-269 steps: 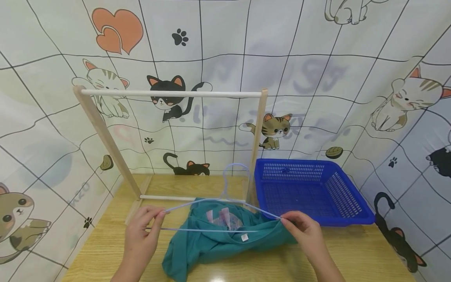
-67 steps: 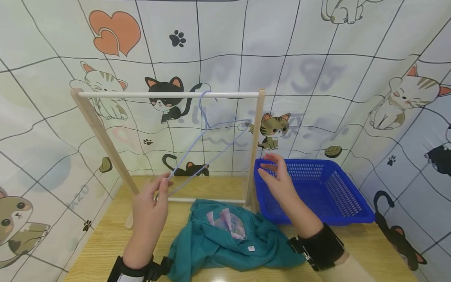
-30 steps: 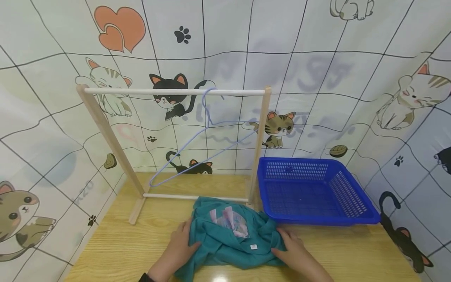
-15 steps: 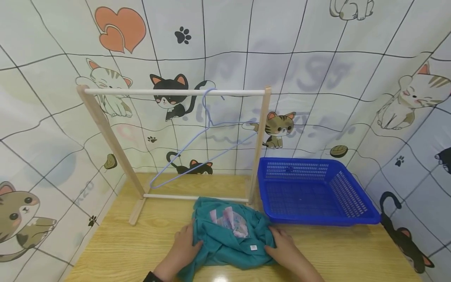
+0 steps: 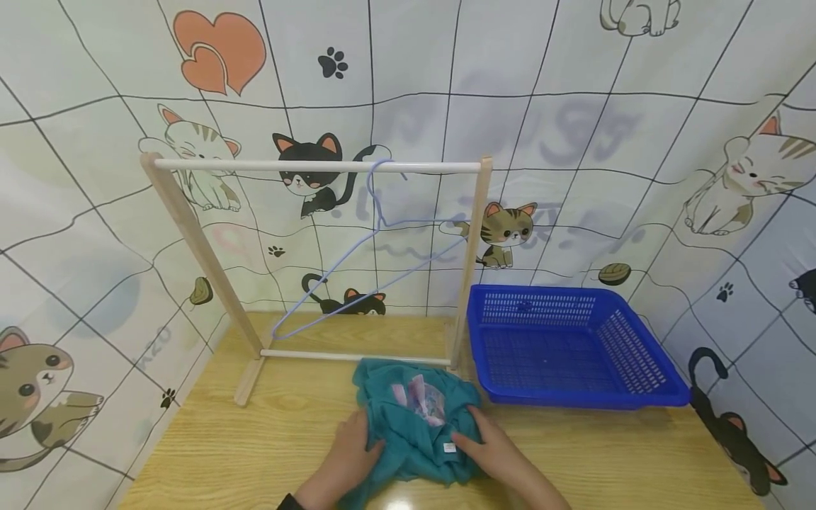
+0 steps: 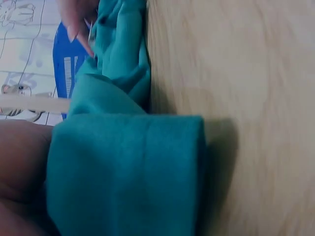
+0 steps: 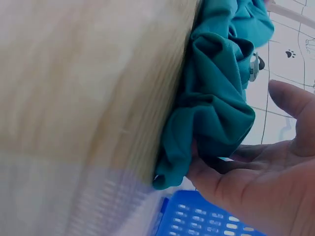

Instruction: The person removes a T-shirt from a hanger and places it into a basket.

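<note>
A teal garment [image 5: 408,418] lies bunched on the table, showing a pinkish printed patch and a small white tag. My left hand [image 5: 350,446] grips its left side, thumb on top of the cloth. From the other side my right hand [image 5: 494,443] holds it, thumb near the tag. In the right wrist view the right hand's fingers [image 7: 206,177] reach behind the cloth folds. A large teal fold [image 6: 123,172] fills the left wrist view and hides most of the left fingers. A pale blue clothes hanger [image 5: 331,273] hangs tilted from the rack, without cloth on it.
The wooden rack [image 5: 319,166] with a white top bar stands behind the garment. To its right sits a blue plastic basket [image 5: 574,397] with nothing in it. A cat-patterned sheet [image 5: 408,64] covers the wall behind the wooden table [image 5: 210,453].
The hanger has gone from my hands onto the rack bar. Both hands have come down to the garment and moved toward each other, squeezing it narrower.
</note>
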The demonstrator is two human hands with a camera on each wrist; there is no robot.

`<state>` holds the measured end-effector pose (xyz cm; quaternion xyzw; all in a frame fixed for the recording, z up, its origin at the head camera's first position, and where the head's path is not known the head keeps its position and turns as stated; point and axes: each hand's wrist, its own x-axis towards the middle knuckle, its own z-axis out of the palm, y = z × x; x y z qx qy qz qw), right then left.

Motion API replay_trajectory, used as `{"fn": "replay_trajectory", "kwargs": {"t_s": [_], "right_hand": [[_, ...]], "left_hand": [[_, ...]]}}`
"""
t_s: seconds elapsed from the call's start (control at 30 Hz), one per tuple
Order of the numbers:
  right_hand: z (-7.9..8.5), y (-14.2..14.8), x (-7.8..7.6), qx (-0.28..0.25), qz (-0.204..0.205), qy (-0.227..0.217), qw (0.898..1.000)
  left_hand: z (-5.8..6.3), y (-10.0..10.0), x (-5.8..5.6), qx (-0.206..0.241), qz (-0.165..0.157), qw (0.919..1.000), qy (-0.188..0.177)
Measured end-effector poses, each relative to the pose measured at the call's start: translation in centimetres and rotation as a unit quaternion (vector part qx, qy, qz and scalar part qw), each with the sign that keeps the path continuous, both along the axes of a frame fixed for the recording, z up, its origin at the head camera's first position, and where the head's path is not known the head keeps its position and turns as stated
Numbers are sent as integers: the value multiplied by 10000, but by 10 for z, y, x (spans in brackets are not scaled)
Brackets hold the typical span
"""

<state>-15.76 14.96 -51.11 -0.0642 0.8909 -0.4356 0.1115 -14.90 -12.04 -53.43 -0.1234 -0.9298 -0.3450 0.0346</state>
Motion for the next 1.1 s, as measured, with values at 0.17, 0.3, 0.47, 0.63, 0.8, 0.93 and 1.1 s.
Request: {"fn": "replay_trajectory", "kwargs": {"t_s": [0.17, 0.3, 0.47, 0.63, 0.8, 0.93, 1.1], "right_hand": [[0, -7, 4, -247, 43, -160, 9996], [0, -12, 9, -416, 131, -351, 9984], [2, -18, 13, -704, 174, -606, 9955], [4, -21, 14, -1027, 139, -896, 9906], [6, -21, 13, -1539, -20, -1468, 9771], [6, -20, 12, -1729, -262, -1683, 9701], [6, -18, 13, -1780, -483, -1676, 9684]], "left_hand": [[5, 11, 7, 410, -331, 9986, 85], [9, 21, 10, 514, -559, 9963, -403], [15, 33, 15, 478, -771, 9917, -907], [22, 44, 18, 346, -1179, 9873, -1008], [25, 53, 18, 240, -1609, 9810, -1058], [29, 57, 21, 281, -1772, 9778, -1085], [35, 60, 25, 775, -1819, 9719, -1275]]}}
